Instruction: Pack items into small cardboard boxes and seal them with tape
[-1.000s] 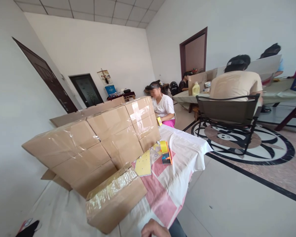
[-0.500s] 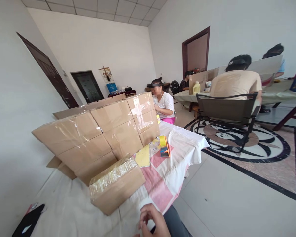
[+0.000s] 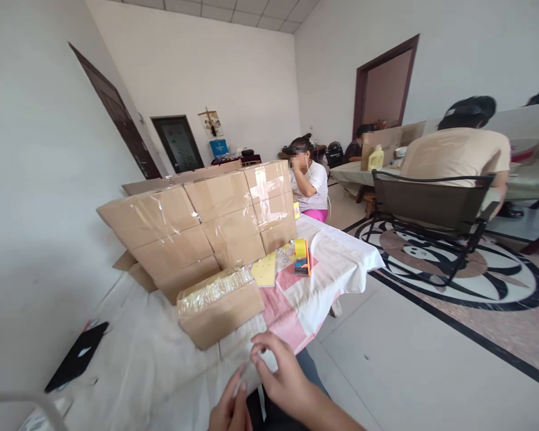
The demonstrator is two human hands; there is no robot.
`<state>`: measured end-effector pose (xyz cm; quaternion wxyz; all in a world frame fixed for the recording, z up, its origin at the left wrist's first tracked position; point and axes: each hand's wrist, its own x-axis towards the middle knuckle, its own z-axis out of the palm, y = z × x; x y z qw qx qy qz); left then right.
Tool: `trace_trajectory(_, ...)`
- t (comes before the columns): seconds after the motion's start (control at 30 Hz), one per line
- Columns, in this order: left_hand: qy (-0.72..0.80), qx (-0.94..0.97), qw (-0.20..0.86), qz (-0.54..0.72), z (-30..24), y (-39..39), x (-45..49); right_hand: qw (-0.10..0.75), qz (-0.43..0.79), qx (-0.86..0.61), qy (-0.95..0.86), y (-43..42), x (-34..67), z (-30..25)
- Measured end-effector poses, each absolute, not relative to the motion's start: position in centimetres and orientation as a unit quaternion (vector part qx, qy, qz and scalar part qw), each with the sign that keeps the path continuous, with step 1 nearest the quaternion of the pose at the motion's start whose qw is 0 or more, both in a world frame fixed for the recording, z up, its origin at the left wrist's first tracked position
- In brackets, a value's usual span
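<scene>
Heads up: the stack of taped cartons (image 3: 197, 221) walls off the far side of the tablecloth (image 3: 341, 263), with a tape dispenser (image 3: 302, 258) and a yellow sheet (image 3: 265, 270) beside it. The lone carton (image 3: 220, 305) sits just past your fingers, taped top up. Its long axis runs left to right, with the right end angled away. Your left hand (image 3: 231, 410) and right hand (image 3: 284, 377) meet fingertip to fingertip at the table edge, fingers curled. Can't tell if they're pinching anything.
</scene>
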<state>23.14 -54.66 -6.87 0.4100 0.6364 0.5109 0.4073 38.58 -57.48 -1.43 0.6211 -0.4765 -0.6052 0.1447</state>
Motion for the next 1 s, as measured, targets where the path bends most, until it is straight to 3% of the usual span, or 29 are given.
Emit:
trace_trajectory(0.17, 0.494, 0.657, 0.398, 0.407, -2.6, -52.9, 22.6, 0.598, 0.17, -0.417, -0.663, -55.2, 41.1, 2.6)
trace_trajectory(0.33, 0.479, 0.712, 0.389, 0.335, 1.0, -50.4, 22.7, 0.563, 0.078, -0.377, -0.731, -52.4, 42.4, 7.2)
trace_trajectory(0.43, 0.487, 0.776, 0.318, 0.245, 1.8, -49.4, 22.9, 0.552, 0.0, -0.355, -0.754, -51.4, 42.6, 10.0)
trace_trajectory(0.5, 0.495, 0.797, 0.229, 0.26, 2.5, -48.7, 23.0, 0.544, -0.017, -0.348, -0.764, -50.6, 42.7, 11.7)
trace_trajectory(0.63, 0.472, 0.795, 0.021, 0.381, 4.8, -45.8, 23.1, 0.536, 0.058, -0.367, -0.759, -46.7, 43.5, 13.8)
trace_trajectory(0.7, 0.454, 0.807, -0.044, 0.376, 5.7, -43.9, 23.4, 0.527, 0.122, -0.379, -0.751, -43.5, 44.1, 13.6)
trace_trajectory(1.0, 0.483, 0.826, -0.134, 0.256, 3.9, -42.4, 25.9, 0.426, 0.245, -0.449, -0.746, -33.4, 45.7, 8.1)
